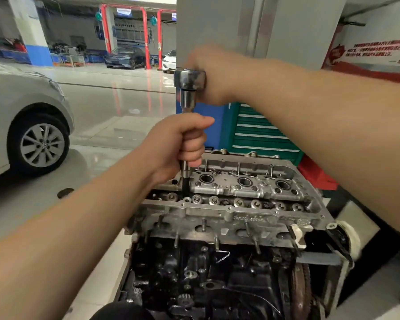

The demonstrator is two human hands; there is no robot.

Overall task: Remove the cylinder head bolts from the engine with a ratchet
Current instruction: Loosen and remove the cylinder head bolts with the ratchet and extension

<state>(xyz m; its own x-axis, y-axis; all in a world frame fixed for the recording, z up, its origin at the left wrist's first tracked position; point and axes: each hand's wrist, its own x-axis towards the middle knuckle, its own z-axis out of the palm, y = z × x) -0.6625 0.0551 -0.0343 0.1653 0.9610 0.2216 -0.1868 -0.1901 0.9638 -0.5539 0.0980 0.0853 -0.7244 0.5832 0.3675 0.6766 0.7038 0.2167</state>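
Head view: I judge I'm early or midway in the job, with no way to count what is out. My left hand point(183, 144), in the middle of the frame, is wrapped tight round the long extension bar point(184, 174), which drops straight into a bolt well near the left end of the cylinder head point(240, 199). My right hand point(214, 75), just above it at upper centre, is blurred; it seems clamped on the handle of the ratchet point(189, 80), whose chrome head sits on top of the bar. The bolt I'm on is hidden down its well, so I can't tell how far it has backed out. No loose bolts lie anywhere I can see, and the other wells are too dark to read, so I'd reckon most bolts are left.

The head is bare aluminium, with its cover off, three round plug wells along the upper row and valve gear showing below. It sits across the centre and right of the frame on the grimy black engine block point(206, 273), with studs sticking out of its near face.
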